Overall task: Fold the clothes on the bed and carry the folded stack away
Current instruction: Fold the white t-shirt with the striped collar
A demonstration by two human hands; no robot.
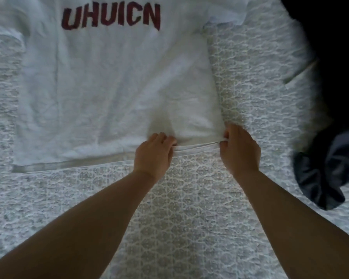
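Observation:
A white T-shirt [109, 83] with dark red letters across its upper part lies spread flat on the bed, hem toward me. My left hand [155, 152] pinches the hem near its middle. My right hand [240, 150] pinches the hem at the shirt's right bottom corner. Between the two hands the hem edge is lifted slightly off the cover and stretched into a thin line.
The bed has a white and grey patterned cover [189, 218]. A dark blue-grey garment [326, 172] lies crumpled at the right edge of the bed. Beyond that edge the room is dark.

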